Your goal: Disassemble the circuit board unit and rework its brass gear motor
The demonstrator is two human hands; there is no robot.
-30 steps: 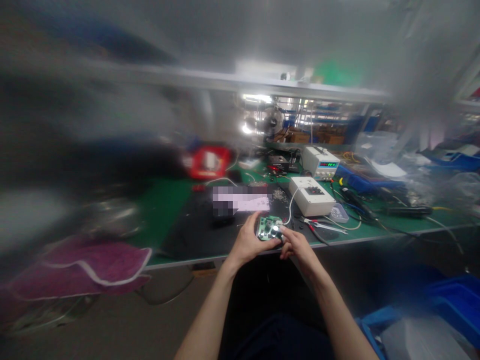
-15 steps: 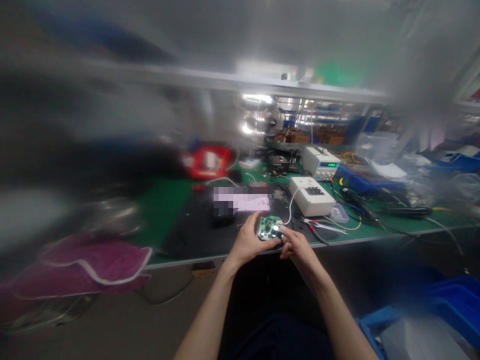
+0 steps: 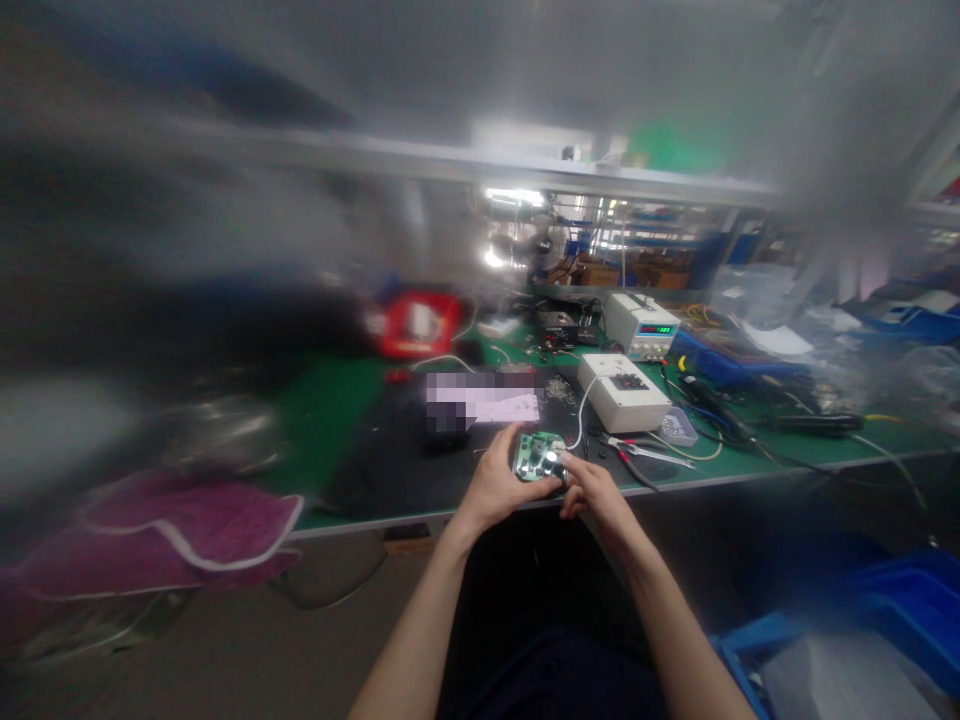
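A small green circuit board (image 3: 537,453) with a round metal part on it is held over the near edge of the green workbench (image 3: 322,420). My left hand (image 3: 496,483) is closed round the board's left side. My right hand (image 3: 591,490) is curled at the board's right edge, its fingertips pinched at the metal part; what they hold there is too small to make out. A white wire runs from the board to the white box (image 3: 624,391).
Behind the white box stands a power supply (image 3: 642,325) with a lit display. Pliers (image 3: 637,452) and cables lie to the right. A black mat (image 3: 420,450) holds a paper slip. A purple cloth (image 3: 161,530) hangs at left; blue bins (image 3: 911,600) stand at lower right.
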